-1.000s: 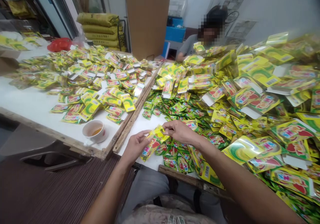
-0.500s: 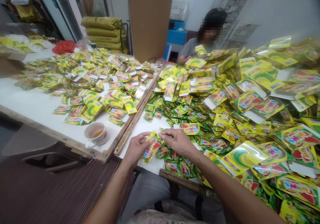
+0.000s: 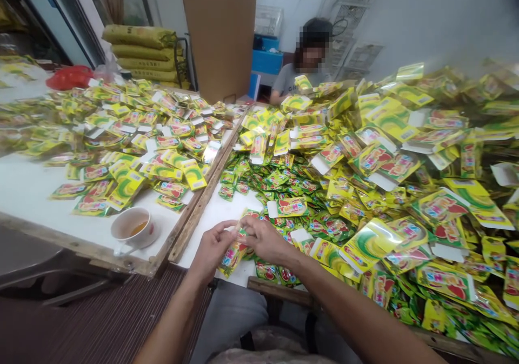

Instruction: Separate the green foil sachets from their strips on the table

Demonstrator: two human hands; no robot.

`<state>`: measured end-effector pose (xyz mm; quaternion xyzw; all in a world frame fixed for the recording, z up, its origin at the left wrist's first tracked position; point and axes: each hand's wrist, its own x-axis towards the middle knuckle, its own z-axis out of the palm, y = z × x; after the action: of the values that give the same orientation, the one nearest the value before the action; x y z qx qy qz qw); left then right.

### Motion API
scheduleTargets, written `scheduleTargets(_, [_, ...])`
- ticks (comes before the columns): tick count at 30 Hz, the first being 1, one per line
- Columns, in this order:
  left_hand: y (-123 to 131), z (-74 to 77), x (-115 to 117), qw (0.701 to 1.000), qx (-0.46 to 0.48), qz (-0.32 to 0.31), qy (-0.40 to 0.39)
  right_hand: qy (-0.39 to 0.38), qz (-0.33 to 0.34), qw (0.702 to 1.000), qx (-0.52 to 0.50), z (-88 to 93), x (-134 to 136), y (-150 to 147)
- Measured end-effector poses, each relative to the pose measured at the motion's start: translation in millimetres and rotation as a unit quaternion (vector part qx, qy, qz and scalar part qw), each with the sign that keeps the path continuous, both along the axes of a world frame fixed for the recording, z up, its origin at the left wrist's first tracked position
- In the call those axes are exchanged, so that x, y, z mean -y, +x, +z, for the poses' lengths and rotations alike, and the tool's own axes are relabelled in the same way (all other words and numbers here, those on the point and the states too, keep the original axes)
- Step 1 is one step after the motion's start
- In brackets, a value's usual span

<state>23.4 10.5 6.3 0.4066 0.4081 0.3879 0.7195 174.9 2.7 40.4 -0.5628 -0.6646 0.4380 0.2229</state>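
Pinching a small green-and-yellow packet [image 3: 232,253] between them, the left hand [image 3: 211,249] and the right hand [image 3: 264,239] are meeting at the lower centre of the frame, over the near edge of the white surface [image 3: 221,212]. Each grip is pressing thumb and fingertips closed on the packet: the left one is holding its lower part, and the right one is pinching its top edge. The packet is hanging tilted above the surface's near edge, just beside the loose packets spilling from the big heap of packets [image 3: 385,169] that is filling the right half of the frame. To the left, past a wooden rail [image 3: 198,199], a second white surface [image 3: 28,183] is carrying another spread of packets [image 3: 133,131] and a white cup [image 3: 132,227] of brownish liquid near its front edge. At the upper centre, another person [image 3: 302,69] is sitting behind the heap, with a brown cardboard sheet [image 3: 219,34] and stacked yellow sacks [image 3: 140,50] standing further left.
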Motion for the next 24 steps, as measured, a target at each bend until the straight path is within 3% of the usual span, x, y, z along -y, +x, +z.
scheduleTargets(4, [-1,4.3,-12,0.996,-0.049,-0.06,0.035,0.03,-0.034,0.999,0.0,3.1,-3,15])
scheduleTargets(7, [-11,21.0,-49,0.984,-0.142,0.026,0.105,0.131,-0.086,0.976,0.153,17.3,-13,39])
scheduleTargets(9, [-23,41.7,-81,0.945,-0.219,0.154,0.189,0.16,-0.085,0.931,0.316,24.5,-23,59])
scheduleTargets(11, [-33,64.2,-106,0.869,-0.295,0.277,0.286,0.135,-0.052,0.882,0.449,26.8,-32,79])
scheduleTargets(13, [-37,78.2,-114,0.805,-0.334,0.34,0.353,0.103,-0.02,0.849,0.517,26.7,-39,95])
scheduleTargets(14, [-37,79.2,-111,0.797,-0.335,0.344,0.366,0.097,-0.011,0.842,0.531,27.0,-41,101])
scheduleTargets(15, [-34,75.6,-104,0.807,-0.325,0.333,0.363,0.096,-0.008,0.84,0.534,28.1,-42,104])
scheduleTargets(17, [-23,56.1,-82,0.865,-0.275,0.279,0.313,0.105,-0.04,0.852,0.512,32.6,-43,104])
scheduleTargets(19, [-6,28.6,-57,0.929,-0.206,0.213,0.222,0.101,-0.098,0.889,0.436,37.2,-41,92])
scheduleTargets(21, [13,4.1,-37,0.972,-0.125,0.145,0.136,0.076,-0.128,0.938,0.312,38.1,-38,72])
scheduleTargets(24, [31,-13.6,-25,0.996,-0.003,0.069,0.051,0.047,-0.039,0.984,0.166,31.6,-38,39])
